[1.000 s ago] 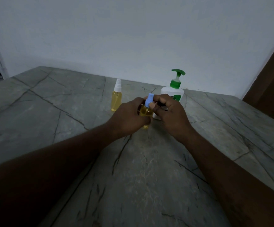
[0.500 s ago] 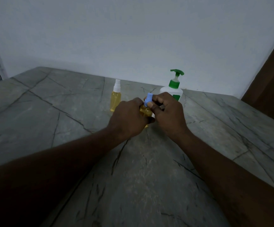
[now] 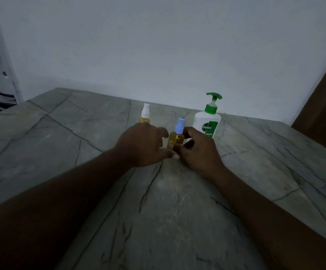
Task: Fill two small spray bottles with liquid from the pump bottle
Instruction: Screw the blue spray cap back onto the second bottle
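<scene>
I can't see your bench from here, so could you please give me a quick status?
Both hands, left and right, loosely around blue-cap bottle, standing capped, yellow-filled. White-cap bottle filled too. Pump bottle behind. Nothing blocking.

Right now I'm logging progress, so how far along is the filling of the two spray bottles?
Nearly finished, it seems. The white-capped spray bottle stands capped with yellow liquid, as does the blue-capped spray bottle. In hand: the left hand and right hand flank the blue-capped one on the table, fingers loose. Left: letting go. The pump bottle stands behind.
</scene>
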### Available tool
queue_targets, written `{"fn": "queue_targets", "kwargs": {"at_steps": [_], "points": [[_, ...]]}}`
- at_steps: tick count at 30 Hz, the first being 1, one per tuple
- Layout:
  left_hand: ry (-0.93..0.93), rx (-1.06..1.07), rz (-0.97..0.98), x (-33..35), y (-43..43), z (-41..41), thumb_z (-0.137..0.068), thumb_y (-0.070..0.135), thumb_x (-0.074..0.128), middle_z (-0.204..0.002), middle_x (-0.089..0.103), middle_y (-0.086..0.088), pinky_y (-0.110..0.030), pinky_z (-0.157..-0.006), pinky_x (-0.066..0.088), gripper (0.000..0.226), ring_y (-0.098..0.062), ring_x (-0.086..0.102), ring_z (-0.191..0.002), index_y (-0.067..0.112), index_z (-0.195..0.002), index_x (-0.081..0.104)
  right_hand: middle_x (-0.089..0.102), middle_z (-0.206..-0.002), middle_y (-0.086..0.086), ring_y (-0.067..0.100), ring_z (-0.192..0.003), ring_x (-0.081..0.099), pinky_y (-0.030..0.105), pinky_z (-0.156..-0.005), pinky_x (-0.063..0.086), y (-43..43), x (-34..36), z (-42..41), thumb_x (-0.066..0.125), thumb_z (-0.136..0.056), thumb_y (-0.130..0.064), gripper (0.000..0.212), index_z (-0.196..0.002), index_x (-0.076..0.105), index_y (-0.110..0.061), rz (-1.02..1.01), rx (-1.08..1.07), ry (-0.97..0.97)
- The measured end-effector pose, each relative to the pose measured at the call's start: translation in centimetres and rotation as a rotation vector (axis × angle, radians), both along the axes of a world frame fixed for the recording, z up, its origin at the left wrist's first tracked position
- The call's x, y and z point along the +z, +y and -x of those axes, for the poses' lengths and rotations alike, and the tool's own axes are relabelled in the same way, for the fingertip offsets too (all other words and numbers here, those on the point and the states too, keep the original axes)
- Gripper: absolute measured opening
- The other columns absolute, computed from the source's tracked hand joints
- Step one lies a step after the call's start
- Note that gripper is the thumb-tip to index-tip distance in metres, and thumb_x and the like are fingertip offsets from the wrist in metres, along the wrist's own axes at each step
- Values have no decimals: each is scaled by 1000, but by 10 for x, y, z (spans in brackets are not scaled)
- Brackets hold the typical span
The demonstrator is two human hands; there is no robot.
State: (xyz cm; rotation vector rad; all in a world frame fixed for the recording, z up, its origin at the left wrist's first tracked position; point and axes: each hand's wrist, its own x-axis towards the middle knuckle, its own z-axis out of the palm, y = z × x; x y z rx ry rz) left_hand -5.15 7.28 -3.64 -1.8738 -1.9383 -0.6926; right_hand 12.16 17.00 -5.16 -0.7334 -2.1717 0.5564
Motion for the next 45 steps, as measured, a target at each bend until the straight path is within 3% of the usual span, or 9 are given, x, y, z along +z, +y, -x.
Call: {"fn": "queue_targets", "kwargs": {"at_steps": [2, 5, 10, 15, 24, 34, 39, 42, 45], "points": [[69, 24, -76, 6, -5, 14, -79, 94, 27, -55, 62, 8, -29, -59, 53, 82, -11, 59, -50, 25, -80, 70, 69, -111, -13, 1, -79, 67, 24, -70, 51, -2, 2, 3, 77, -86, -42, 42, -124, 67, -28, 17, -6, 0], [-10, 126, -299, 9, -10, 35, -94, 76, 41, -47, 46, 9, -20, -49, 32, 65, -7, 43, -39, 22, -59, 53, 66, -114, -13, 0, -82, 66, 22, -72, 51, -2, 2, 9, 78, -87, -43, 49, -131, 62, -27, 37, -21, -5], [-410, 233, -286, -7, -2, 68, -77, 60, 78, -77, 56, 1, -31, -56, 37, 51, -17, 53, -67, 17, -88, 53, 69, -120, -4, 14, -97, 68, 36, -86, 56, 5, 3, 28, 78, -88, -40, 50, -132, 62, -22, 26, -44, -12], [-614, 142, 19, -13, 5, 69, -67, 54, 89, -122, 62, 2, -30, -76, 46, 93, -16, 61, -104, 19, -142, 46, 69, -124, 2, 17, -104, 65, 37, -91, 55, 12, 8, 50, 76, -90, -40, 52, -135, 61, -19, 34, -49, -31], [-521, 125, 2, -11, 6, 63, -81, 41, 83, -102, 70, 6, -23, -70, 44, 46, -11, 64, -90, 19, -120, 69, 70, -124, 3, 21, -104, 69, 40, -93, 56, 14, 8, 69, 77, -90, -38, 50, -133, 63, -17, 35, -54, 3], [-508, 156, 9, -11, 9, 62, -82, 43, 81, -107, 71, 2, -24, -68, 40, 50, -10, 60, -88, 19, -123, 65, 64, -136, 0, 15, -90, 69, 42, -86, 59, 10, 5, 65, 76, -86, -52, 73, -147, 50, -19, 0, -105, 17], [-492, 159, 51, -13, 10, 63, -80, 49, 81, -108, 66, 4, -29, -74, 41, 62, -12, 57, -89, 21, -130, 59, 65, -90, -8, 10, -68, 62, 36, -63, 55, 2, 31, 31, 74, -89, -43, 28, -104, 64, -21, -394, -230, 253], [-484, 152, 31, -13, 10, 62, -79, 49, 82, -101, 59, 9, -29, -74, 41, 63, -13, 58, -88, 22, -130, 57, 61, -95, -1, 19, -82, 59, 36, -68, 49, 18, 47, -2, 76, -85, -43, 33, -101, 62, -18, -511, -364, 402], [-487, 137, 29, -13, 10, 59, -80, 48, 82, -100, 58, 9, -30, -75, 42, 62, -15, 59, -90, 22, -130, 56, 56, -122, -1, 19, -104, 57, 34, -81, 51, 45, 43, -27, 81, -78, -45, 59, -124, 56, -20, -277, -394, 430]]}}
